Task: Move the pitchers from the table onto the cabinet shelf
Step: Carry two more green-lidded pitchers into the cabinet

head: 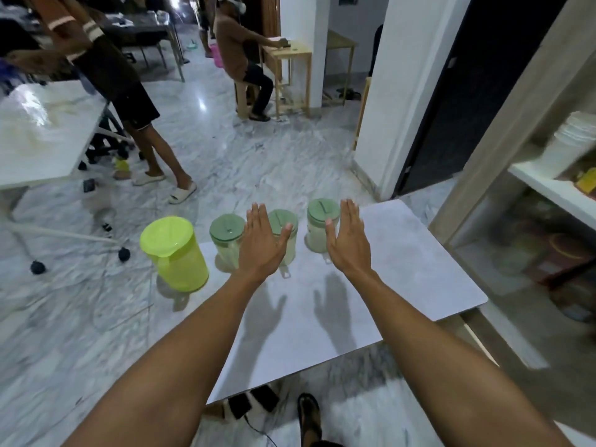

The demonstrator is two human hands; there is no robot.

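Observation:
Several pitchers stand in a row along the far edge of a grey table. At the left is a lime-yellow pitcher with a matching lid. To its right stand three clear pitchers with pale green lids: one, a middle one partly hidden by my left hand, and a right one. My left hand hovers flat and open above the table in front of the middle pitcher. My right hand hovers flat and open beside the right pitcher. Neither hand holds anything.
A cabinet with a white shelf stands at the right, holding white stacked bowls and a yellow item. A white table on wheels is at the left. One person stands nearby and another sits further back. Black items lie on the floor under the table.

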